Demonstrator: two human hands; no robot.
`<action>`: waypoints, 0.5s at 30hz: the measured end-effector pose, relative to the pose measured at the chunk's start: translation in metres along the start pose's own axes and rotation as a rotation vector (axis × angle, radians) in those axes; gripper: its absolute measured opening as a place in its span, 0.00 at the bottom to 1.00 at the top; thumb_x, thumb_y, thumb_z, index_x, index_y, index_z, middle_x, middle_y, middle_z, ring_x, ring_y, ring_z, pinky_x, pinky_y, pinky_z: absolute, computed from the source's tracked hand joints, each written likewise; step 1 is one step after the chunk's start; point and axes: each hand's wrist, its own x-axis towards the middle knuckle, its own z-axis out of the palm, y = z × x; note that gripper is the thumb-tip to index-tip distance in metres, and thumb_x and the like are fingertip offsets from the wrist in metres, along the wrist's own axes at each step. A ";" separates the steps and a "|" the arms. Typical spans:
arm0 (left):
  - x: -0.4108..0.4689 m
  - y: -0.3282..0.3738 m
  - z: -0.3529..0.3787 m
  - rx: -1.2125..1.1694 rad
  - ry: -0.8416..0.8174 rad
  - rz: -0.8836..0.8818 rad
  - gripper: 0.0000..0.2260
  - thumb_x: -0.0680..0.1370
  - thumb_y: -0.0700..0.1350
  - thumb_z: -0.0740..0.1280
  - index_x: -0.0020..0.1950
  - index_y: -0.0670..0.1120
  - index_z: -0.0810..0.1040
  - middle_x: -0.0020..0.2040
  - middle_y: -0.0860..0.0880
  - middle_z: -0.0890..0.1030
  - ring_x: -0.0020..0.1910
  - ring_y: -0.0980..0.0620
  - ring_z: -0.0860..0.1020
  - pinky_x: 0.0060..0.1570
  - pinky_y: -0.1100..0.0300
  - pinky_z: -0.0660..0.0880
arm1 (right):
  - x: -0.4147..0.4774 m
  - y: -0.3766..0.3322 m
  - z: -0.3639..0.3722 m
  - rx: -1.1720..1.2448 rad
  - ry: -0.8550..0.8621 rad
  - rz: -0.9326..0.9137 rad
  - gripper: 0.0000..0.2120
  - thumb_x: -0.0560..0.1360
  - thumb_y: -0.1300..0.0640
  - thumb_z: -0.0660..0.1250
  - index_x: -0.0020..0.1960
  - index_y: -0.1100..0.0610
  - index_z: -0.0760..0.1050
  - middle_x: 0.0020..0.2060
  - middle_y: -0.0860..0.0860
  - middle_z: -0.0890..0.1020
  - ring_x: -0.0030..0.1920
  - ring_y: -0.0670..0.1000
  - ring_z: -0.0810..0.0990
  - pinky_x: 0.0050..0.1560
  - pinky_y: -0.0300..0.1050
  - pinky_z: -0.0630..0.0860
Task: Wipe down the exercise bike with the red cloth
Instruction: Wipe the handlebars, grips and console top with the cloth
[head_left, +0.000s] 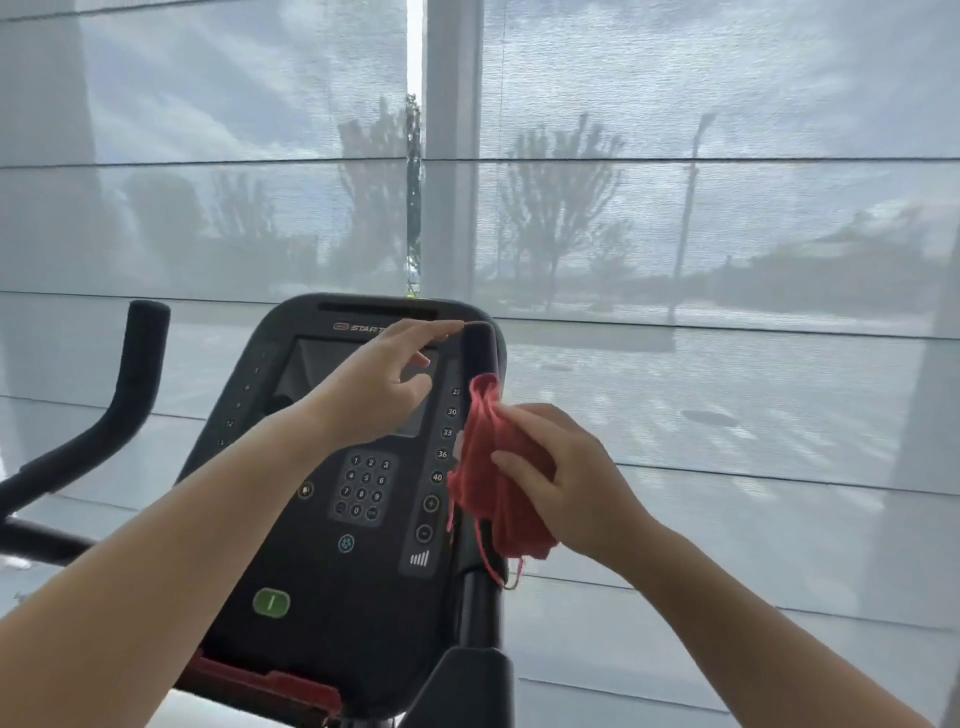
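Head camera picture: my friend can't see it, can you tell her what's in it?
A person's right hand holds a red cloth against the right handlebar of the exercise bike, beside the black console. The left hand reaches across the console toward the handlebar's top end. Sheer window blinds fill the background.

1. Sheer grey fabric blinds (208, 130) are hanging across the whole window, filling the upper and middle frame.
2. A pale upright window post (452, 156) is standing at top centre, with a narrow bright gap (414, 47) showing just left of it.
3. Shadowy trees (561, 208) and a thin lamp post (688, 208) are showing dimly through the blinds, right of centre.
4. A dark oval ground cover (709, 417) is lying on the pavement outside, at middle right.
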 end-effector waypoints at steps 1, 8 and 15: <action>-0.005 0.001 -0.001 -0.014 0.014 -0.007 0.24 0.77 0.40 0.59 0.66 0.65 0.66 0.60 0.63 0.70 0.55 0.66 0.72 0.50 0.69 0.68 | 0.004 -0.003 0.003 -0.018 -0.012 -0.014 0.22 0.73 0.54 0.69 0.67 0.52 0.71 0.57 0.44 0.74 0.56 0.40 0.71 0.59 0.27 0.63; -0.048 0.017 0.020 -0.065 0.109 -0.015 0.10 0.75 0.44 0.66 0.53 0.57 0.77 0.54 0.61 0.75 0.52 0.63 0.75 0.50 0.61 0.76 | -0.001 0.005 0.007 0.022 -0.055 0.041 0.28 0.59 0.50 0.80 0.56 0.49 0.74 0.51 0.43 0.74 0.52 0.38 0.72 0.52 0.27 0.67; -0.054 0.033 0.067 0.077 -0.118 0.012 0.25 0.71 0.65 0.64 0.65 0.58 0.72 0.61 0.65 0.70 0.59 0.66 0.68 0.64 0.64 0.66 | -0.002 0.024 -0.032 0.253 -0.047 0.171 0.27 0.64 0.55 0.78 0.60 0.46 0.73 0.54 0.41 0.79 0.56 0.39 0.77 0.45 0.36 0.78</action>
